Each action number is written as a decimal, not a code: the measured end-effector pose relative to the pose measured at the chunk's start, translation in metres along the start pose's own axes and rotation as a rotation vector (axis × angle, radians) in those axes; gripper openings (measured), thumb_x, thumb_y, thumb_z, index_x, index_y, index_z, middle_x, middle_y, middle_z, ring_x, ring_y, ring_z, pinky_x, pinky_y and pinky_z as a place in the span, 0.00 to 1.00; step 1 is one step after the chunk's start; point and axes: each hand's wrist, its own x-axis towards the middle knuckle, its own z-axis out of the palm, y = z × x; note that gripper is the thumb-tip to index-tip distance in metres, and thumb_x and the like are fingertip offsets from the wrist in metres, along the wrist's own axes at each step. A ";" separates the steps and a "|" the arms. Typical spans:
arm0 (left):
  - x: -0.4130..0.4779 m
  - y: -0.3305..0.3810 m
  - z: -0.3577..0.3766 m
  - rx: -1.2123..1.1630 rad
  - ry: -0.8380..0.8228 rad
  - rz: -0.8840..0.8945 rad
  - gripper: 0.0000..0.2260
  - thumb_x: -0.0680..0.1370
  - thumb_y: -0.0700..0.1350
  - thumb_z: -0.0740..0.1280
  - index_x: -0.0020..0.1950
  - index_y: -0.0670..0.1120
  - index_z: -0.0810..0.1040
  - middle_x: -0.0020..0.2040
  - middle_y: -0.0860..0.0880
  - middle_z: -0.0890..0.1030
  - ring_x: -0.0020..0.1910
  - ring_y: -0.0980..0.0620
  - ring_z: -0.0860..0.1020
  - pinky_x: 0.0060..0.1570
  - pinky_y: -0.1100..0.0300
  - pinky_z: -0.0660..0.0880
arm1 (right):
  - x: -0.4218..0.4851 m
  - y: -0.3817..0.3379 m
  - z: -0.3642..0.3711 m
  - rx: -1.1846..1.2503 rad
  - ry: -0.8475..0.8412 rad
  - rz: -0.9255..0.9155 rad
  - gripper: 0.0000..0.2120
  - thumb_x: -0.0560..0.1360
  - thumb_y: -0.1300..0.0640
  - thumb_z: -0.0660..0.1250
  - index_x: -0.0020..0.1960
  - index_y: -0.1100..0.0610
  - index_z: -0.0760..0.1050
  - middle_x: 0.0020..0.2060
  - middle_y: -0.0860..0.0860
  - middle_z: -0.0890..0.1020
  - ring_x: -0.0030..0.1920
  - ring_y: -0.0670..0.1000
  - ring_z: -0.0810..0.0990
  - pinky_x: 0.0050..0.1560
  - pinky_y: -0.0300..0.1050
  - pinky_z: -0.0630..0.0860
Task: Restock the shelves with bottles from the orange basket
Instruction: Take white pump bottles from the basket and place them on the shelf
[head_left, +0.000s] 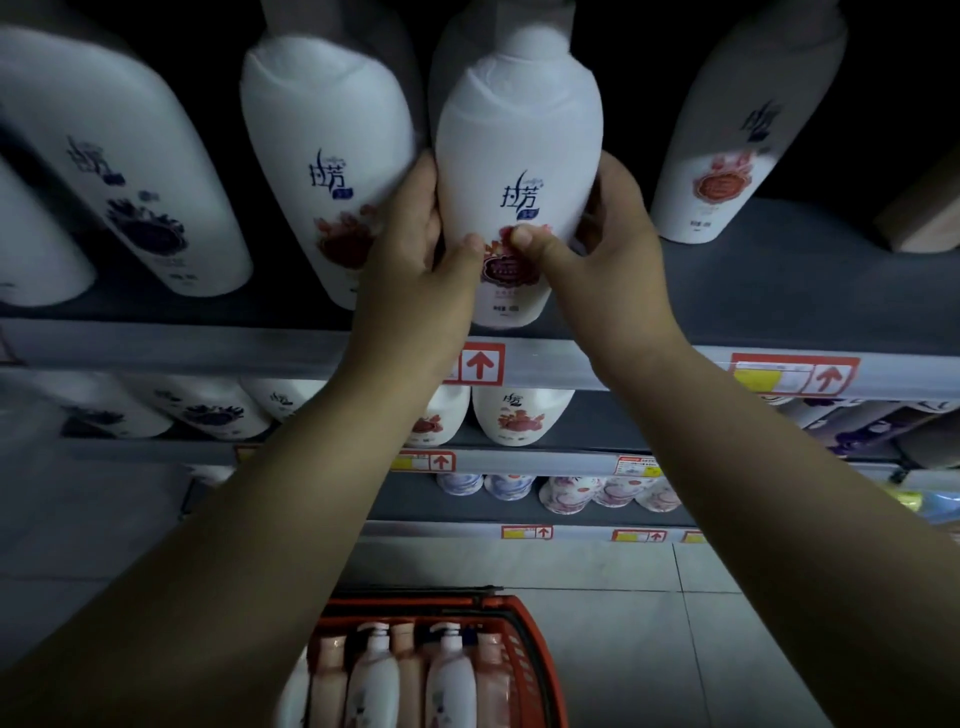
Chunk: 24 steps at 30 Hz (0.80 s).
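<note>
A white bottle with a red flower label (519, 171) stands at the front edge of the upper grey shelf (779, 291). My left hand (415, 260) grips its left side and my right hand (608, 254) grips its right side, both thumbs pressed on the label. The orange basket (524, 623) sits on the floor below, holding several pink and white pump bottles (447, 675).
Similar white bottles (322, 171) stand left and right on the same shelf, with a gap to the right of the held one. Lower shelves (519, 457) carry more bottles and tubs behind red price tags (480, 364). Grey floor tiles (675, 649) lie around the basket.
</note>
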 end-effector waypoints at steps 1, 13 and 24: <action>-0.001 0.000 -0.001 -0.013 -0.011 -0.007 0.29 0.74 0.36 0.59 0.76 0.43 0.60 0.72 0.48 0.70 0.70 0.58 0.69 0.71 0.56 0.66 | -0.001 0.001 0.001 0.002 0.007 -0.003 0.29 0.69 0.63 0.72 0.68 0.58 0.67 0.61 0.51 0.78 0.60 0.45 0.77 0.61 0.39 0.74; -0.057 -0.019 -0.020 -0.224 -0.061 -0.218 0.22 0.79 0.40 0.59 0.74 0.48 0.66 0.72 0.54 0.70 0.67 0.62 0.69 0.71 0.59 0.64 | -0.077 0.004 0.015 0.035 0.103 0.194 0.26 0.74 0.55 0.70 0.68 0.54 0.63 0.57 0.51 0.76 0.57 0.44 0.77 0.56 0.32 0.74; -0.170 -0.088 -0.078 -0.156 -0.163 -0.414 0.24 0.69 0.54 0.64 0.65 0.59 0.70 0.64 0.61 0.74 0.66 0.63 0.71 0.65 0.61 0.65 | -0.233 0.059 0.069 0.097 0.150 0.436 0.21 0.76 0.53 0.68 0.67 0.50 0.66 0.54 0.45 0.78 0.54 0.40 0.77 0.55 0.31 0.74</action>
